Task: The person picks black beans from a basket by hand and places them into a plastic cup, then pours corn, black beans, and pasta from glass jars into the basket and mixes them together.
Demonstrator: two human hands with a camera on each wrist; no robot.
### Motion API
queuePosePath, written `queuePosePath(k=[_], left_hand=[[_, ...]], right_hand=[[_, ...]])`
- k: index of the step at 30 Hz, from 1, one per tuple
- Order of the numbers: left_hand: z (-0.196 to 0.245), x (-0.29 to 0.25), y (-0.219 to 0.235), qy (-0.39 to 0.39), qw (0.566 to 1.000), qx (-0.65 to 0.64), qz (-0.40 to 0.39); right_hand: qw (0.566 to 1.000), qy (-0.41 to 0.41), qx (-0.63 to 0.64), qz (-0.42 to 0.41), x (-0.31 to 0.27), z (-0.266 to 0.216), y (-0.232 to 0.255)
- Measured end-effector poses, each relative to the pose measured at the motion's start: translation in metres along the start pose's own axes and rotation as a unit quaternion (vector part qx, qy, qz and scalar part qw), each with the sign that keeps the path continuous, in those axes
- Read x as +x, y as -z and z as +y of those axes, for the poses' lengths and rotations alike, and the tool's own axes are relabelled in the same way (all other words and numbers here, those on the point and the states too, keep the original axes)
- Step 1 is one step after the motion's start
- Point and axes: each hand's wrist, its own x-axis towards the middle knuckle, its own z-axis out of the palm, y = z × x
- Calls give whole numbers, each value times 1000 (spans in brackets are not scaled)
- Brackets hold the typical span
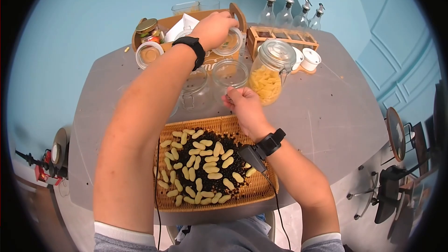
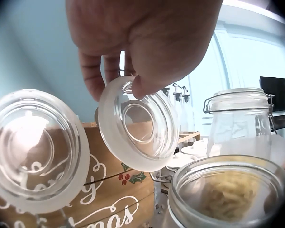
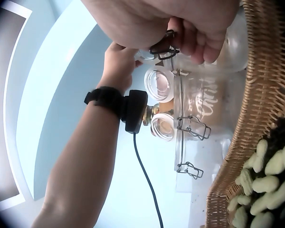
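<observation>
The left hand [image 1: 214,30] grips the raised glass lid [image 2: 137,123] of an open jar [image 1: 230,73], its thumb and fingers at the lid's upper edge. Below it, the right hand [image 1: 245,107] is at the near side of that jar; in the right wrist view its curled fingers hold the jar's wire clasp [image 3: 165,51]. Another open jar [image 1: 193,81] stands just left, its lid [image 2: 35,152] tilted up. Right of them is a closed jar of yellow pasta [image 1: 266,84]. The jar's inside looks empty, with pasta showing through the glass.
A wicker basket [image 1: 217,204] of peanuts [image 1: 214,176] and black beans lies at the near edge. Behind the jars are a wooden crate [image 2: 118,190], a gold-lidded jar [image 1: 148,30], several glass bottles [image 1: 284,17], a wooden spice box [image 1: 284,35] and white lidded pots [image 1: 310,59].
</observation>
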Motion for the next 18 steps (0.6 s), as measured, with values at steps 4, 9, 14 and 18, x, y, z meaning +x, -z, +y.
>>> queuePosePath(k=[4, 9, 14, 18], left_hand=[[-1, 1, -9, 12, 1000, -4, -12], [-5, 1, -18, 8, 1000, -5, 0], [-7, 2, -24, 39, 998, -39, -14], [-11, 0, -31, 33, 995, -89, 14]], right_hand=[[1000, -10, 5, 1, 3, 4, 2], [1000, -20, 5, 5, 6, 6, 2], [1000, -18, 0, 4, 7, 6, 3], [998, -31, -52, -6, 5, -1, 4]])
